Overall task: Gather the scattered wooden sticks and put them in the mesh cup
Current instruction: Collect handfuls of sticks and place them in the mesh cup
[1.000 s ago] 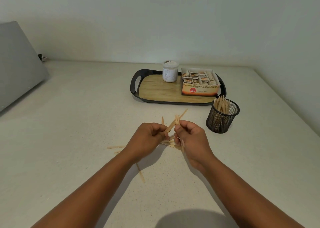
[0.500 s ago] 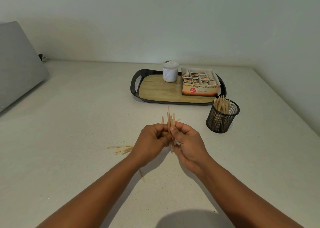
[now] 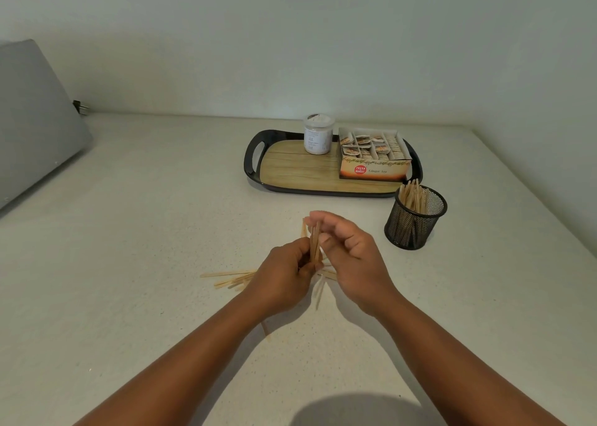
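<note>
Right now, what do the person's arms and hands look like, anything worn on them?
Both forearms are bare up to the frame edge: no sleeves show. The left hand and right hand carry no gloves, and no rings, watch or bracelets are visible.

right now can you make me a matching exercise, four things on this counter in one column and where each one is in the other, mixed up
Things:
1. white lidded jar
2. orange ginger tea box
3. black wire mesh cup
4. upright bundle of wooden sticks

Places:
A. pinched between the two hands
B. on the counter just right of the tray's near corner
C. back of the tray, left of the box
D. right end of the tray

Pairs: 1-C, 2-D, 3-B, 4-A
</note>
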A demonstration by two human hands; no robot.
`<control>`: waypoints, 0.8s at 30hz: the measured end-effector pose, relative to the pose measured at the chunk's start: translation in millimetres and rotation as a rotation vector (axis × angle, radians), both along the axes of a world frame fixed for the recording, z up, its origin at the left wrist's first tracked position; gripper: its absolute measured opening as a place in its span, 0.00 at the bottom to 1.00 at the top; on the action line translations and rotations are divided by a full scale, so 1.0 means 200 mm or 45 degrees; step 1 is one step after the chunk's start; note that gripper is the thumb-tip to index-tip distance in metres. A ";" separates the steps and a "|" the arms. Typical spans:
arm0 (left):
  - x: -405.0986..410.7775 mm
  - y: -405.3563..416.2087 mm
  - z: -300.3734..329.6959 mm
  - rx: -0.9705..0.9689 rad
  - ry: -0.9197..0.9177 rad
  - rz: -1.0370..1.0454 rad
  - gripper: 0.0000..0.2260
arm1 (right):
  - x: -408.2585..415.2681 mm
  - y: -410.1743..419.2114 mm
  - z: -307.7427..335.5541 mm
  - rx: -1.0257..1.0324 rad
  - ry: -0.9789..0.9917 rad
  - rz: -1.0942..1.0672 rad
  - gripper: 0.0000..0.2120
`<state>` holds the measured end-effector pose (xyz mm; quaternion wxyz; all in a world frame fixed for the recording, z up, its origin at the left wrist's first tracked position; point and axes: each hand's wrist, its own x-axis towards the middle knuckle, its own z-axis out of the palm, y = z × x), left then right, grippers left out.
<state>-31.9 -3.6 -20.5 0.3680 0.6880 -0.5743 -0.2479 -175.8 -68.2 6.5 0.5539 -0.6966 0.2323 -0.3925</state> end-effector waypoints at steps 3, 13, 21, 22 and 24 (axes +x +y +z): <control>-0.01 0.01 -0.01 -0.010 -0.032 -0.026 0.05 | 0.00 -0.01 -0.03 -0.110 0.083 -0.059 0.16; 0.01 0.00 -0.05 -0.038 -0.025 -0.027 0.06 | -0.01 -0.02 -0.06 -0.631 0.386 -0.219 0.15; 0.03 0.00 -0.04 -0.096 0.012 -0.006 0.05 | -0.03 -0.01 -0.06 -0.266 0.330 -0.232 0.16; 0.03 0.00 -0.05 -0.099 0.018 -0.007 0.05 | -0.03 -0.02 -0.06 -0.237 0.331 -0.220 0.14; 0.03 0.01 -0.05 -0.101 0.016 -0.016 0.05 | -0.03 -0.02 -0.06 -0.167 0.314 -0.187 0.12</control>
